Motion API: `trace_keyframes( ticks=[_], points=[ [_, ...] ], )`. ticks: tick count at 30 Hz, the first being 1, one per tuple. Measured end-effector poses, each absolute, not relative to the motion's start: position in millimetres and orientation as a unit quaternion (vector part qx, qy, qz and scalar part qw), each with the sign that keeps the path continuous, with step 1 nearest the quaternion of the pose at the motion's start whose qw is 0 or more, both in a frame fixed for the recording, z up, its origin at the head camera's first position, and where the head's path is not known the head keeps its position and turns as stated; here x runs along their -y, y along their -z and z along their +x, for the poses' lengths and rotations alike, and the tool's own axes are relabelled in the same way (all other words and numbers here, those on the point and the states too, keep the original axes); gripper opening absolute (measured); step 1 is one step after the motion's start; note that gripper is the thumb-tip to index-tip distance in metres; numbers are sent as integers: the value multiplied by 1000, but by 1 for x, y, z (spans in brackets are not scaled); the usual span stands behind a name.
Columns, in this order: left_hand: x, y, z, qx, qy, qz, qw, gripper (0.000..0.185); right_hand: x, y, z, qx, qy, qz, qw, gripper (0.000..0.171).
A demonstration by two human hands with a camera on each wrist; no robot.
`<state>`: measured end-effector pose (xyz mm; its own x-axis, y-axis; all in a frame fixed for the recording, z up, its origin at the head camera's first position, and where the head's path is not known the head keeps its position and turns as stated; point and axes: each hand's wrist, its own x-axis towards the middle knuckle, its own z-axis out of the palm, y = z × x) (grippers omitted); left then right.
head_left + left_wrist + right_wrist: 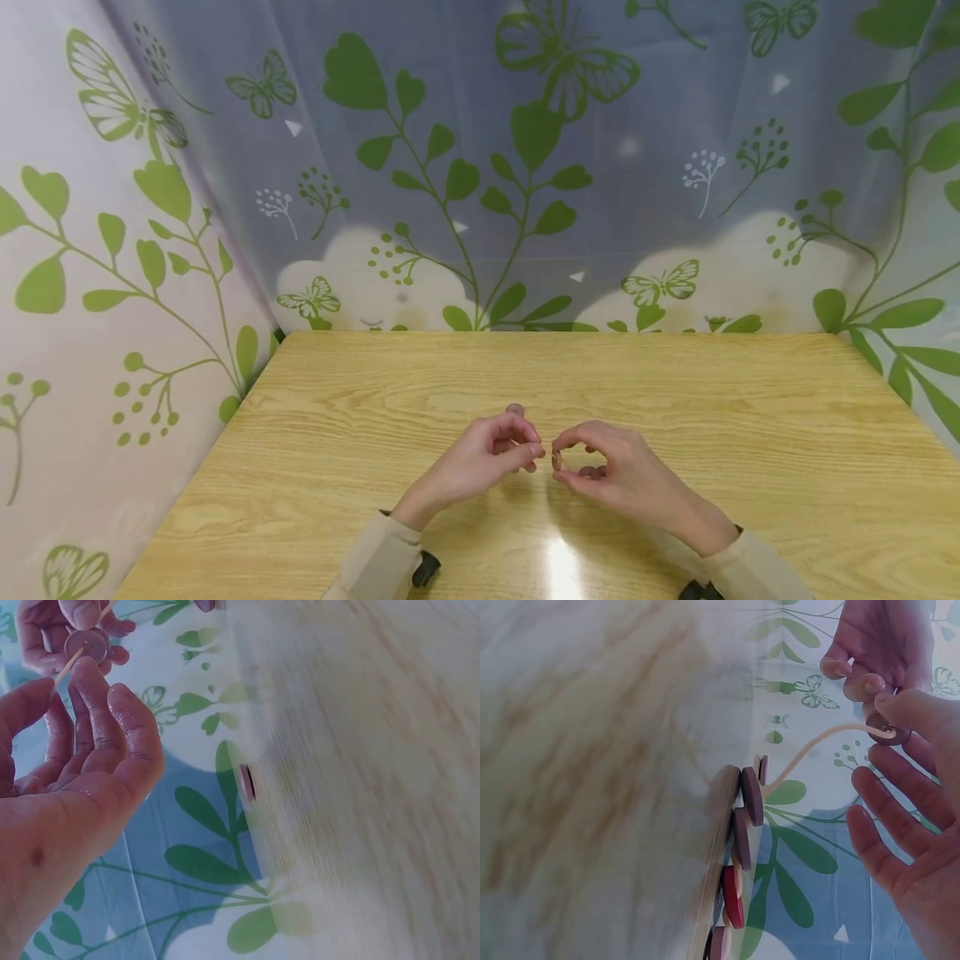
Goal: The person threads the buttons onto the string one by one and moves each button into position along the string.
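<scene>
Low over the wooden table [675, 383], my hands meet fingertip to fingertip. My right hand [558, 461] pinches a small brown-pink disc [889, 735] between thumb and forefinger. A thin tan string [810, 750] runs from that disc down to several red and brown discs [742, 832] on the table. My left hand [534, 451] pinches the string's thin free end [66, 666] and points it at the held disc [88, 643]. Another single disc [514, 409] lies on the table just beyond my left hand.
A plastic curtain printed with green leaves and butterflies [525, 167] closes off the table's back, left and right sides. The table's far edge [555, 332] meets the curtain. A bright glare spot [561, 567] sits near the front edge between my beige sleeves.
</scene>
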<state>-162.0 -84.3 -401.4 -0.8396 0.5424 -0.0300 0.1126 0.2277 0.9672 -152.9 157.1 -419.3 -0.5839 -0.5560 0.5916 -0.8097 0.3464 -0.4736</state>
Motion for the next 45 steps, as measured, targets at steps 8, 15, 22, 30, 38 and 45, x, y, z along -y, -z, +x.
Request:
trace_keyframes(
  ticks=[8, 15, 22, 30, 38, 45],
  points=[
    [86, 401, -162, -763, -581, 216, 181, 18, -158, 420, -151, 811, -392, 414, 131, 31],
    [87, 400, -162, -765, -581, 212, 180, 15, -158, 420, -150, 817, -410, 398, 85, 28],
    [88, 400, -162, -763, -581, 220, 178, 16, -161, 419, -150, 827, -404, 388, 41, 27],
    [89, 398, -161, -760, -585, 218, 180, 13, -161, 419, -150, 828, -399, 394, 26, 23],
    [90, 397, -162, -758, -586, 221, 182, 14, -162, 421, -150, 837, -392, 382, 20, 23],
    [91, 396, -162, -764, -579, 221, 182, 13, -163, 420, -151, 834, -387, 392, 15, 24]
  ],
)
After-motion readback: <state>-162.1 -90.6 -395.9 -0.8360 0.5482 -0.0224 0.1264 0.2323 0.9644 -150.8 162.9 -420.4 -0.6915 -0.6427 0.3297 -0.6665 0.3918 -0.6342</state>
